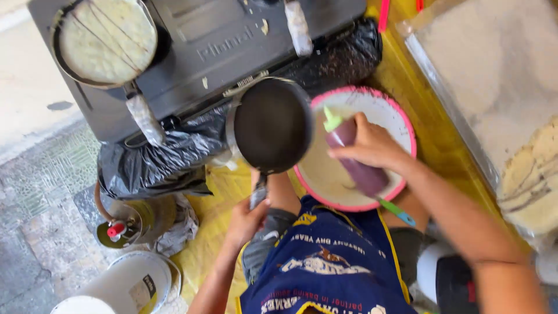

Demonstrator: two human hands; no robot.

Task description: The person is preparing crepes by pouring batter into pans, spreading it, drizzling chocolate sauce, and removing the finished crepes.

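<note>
The round pink-rimmed bowl of pale batter (401,125) is partly hidden at nine o'clock by the dark round frying pan (273,125) and across its middle by the right hand (369,145), which also covers the purple plastic scoop (360,168). The pan's handle disappears inside the left hand (247,221). At three o'clock the flour-dusted metal tray (494,75) and stacked pale flatbreads (535,180) run off the edge.
</note>
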